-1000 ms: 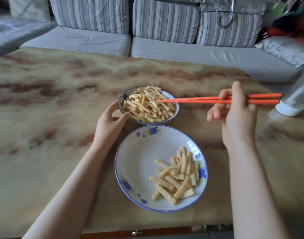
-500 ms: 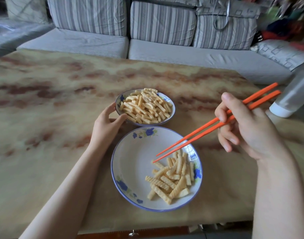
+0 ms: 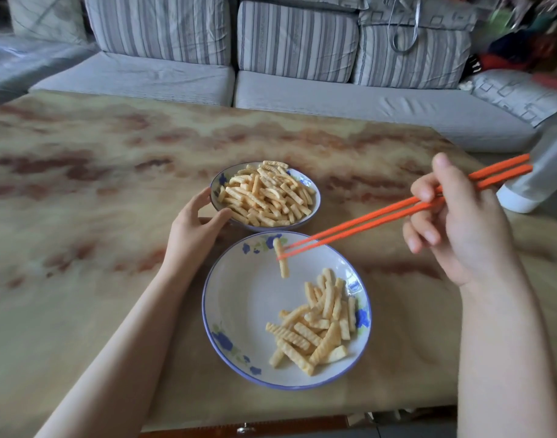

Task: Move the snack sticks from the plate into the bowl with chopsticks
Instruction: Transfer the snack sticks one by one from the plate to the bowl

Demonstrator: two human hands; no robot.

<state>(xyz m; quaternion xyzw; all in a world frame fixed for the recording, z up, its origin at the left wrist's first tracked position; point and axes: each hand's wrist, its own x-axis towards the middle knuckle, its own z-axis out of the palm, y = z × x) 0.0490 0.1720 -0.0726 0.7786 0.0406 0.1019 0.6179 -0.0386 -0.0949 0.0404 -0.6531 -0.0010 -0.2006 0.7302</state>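
Both my hands are busy. My left hand (image 3: 195, 227) holds the near-left side of the bowl (image 3: 221, 179), thumb and fingers curled against its rim and wall to steady it near the middle of the tabletop (image 3: 81, 216). The bowl is heaped with snack sticks (image 3: 264, 197). Just beside it, toward the near edge, the plate (image 3: 239, 311) has a loose pile (image 3: 318, 327) of them on its right half.

Above the plate's far side one stick (image 3: 283, 268) hangs nearly upright, clear of the plate, pinched a little above its middle by the tips of the orange chopsticks (image 3: 365, 219). They slope up and right into my right hand (image 3: 460, 226), which grips them with fingers curled around the shafts. Past that hand a pale bottle (image 3: 536, 184) stands at the right edge.

I judge this to be the carry, with only a short way to go over two rims. The stick dangles from a single pinch, so it could swivel or slip; I should hold the pressure even and move smoothly, without jerks. The bowl's rim looks higher than the plate's, so I should lift first, then go across. Since the heap is tall, I would release low over its centre, easing the tips apart so the stick settles instead of rolling off the side.
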